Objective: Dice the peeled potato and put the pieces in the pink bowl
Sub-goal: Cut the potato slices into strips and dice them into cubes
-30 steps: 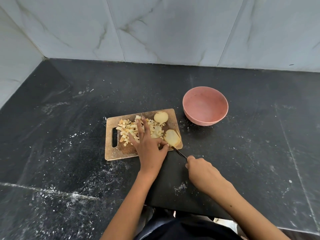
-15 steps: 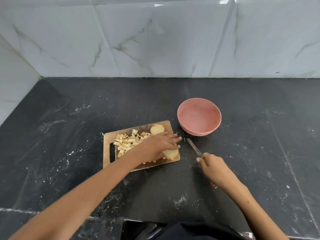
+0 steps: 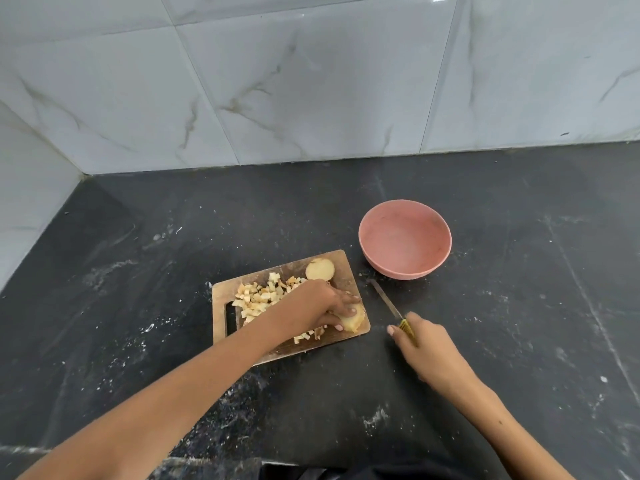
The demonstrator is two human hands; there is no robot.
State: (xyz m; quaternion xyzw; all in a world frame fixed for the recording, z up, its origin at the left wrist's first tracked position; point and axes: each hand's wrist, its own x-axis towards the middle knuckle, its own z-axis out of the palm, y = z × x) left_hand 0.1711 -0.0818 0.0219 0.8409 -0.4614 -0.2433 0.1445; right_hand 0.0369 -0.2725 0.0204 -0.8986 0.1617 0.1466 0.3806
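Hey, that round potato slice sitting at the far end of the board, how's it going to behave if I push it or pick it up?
The slice lies flat on the board, so it will probably slide, not roll. Its cut face looks moist, so it may be slippery in a pinch. It looks thick enough to stay stiff when lifted.

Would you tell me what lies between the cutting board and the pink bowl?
In the head view, only bare dark counter separates cutting board from pink bowl; the knife lies nearer.
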